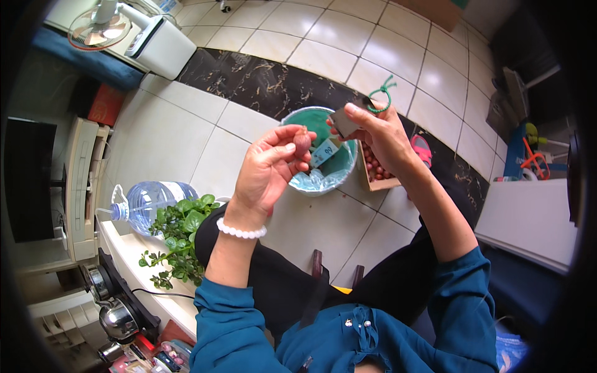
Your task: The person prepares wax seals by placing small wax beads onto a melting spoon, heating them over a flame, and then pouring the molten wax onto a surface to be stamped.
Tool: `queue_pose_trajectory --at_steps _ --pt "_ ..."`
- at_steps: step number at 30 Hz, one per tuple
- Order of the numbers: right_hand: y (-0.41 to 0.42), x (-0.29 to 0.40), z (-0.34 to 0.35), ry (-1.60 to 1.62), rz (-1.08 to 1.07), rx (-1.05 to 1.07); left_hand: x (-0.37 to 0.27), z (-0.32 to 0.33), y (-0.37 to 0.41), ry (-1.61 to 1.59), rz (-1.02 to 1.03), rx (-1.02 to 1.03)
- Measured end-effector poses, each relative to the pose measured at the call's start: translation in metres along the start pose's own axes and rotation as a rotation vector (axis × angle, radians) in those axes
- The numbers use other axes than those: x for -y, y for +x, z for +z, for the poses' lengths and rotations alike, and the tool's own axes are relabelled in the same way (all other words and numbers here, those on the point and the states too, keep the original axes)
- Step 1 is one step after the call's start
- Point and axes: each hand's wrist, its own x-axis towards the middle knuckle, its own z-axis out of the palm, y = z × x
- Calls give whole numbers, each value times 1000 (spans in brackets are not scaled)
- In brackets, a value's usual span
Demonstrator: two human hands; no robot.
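My left hand (275, 163) pinches a small reddish-brown bulb (302, 142), shallot-like, with a short dry tip pointing up. A bracelet of white beads (241, 230) circles that wrist. Gripped in my right hand (373, 123) is a flat grey metal blade-like piece (349, 120) with a green cord loop (385, 97) tied at one end. Below both hands stands a round bin (346, 172) lined with a pale blue-green plastic bag. A printed card (325, 152) and scraps lie inside it. Partly behind my right forearm, a cardboard box (383, 185) holds several similar reddish bulbs (373, 164).
At my left are a large clear water bottle (154, 200) and a leafy green plant (186, 233) beside a cream ledge (154, 275). Metal kettles (116, 319) stand farther back. A pink sandal (421, 148) shows beyond the box. Small scraps dot the tiled floor (322, 233).
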Motion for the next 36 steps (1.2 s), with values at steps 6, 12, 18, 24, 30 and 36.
queue_pose_trajectory --at_steps 6,12,18,24,30,36 --pt "4 -4 14 117 79 96 -5 -6 -9 -94 13 1" --pt "-6 -3 21 175 139 154 0 -13 -12 -49 67 -5" --pt "-10 -11 16 176 118 248 -2 -11 -10 -102 -2 -15" --pt "-13 -9 17 195 117 258 3 -3 -9 -105 26 -103" --pt "-18 -11 19 180 81 254 8 -10 -7 -115 99 -109" --pt "-19 -15 21 161 81 184 8 -3 -5 -120 71 -208"
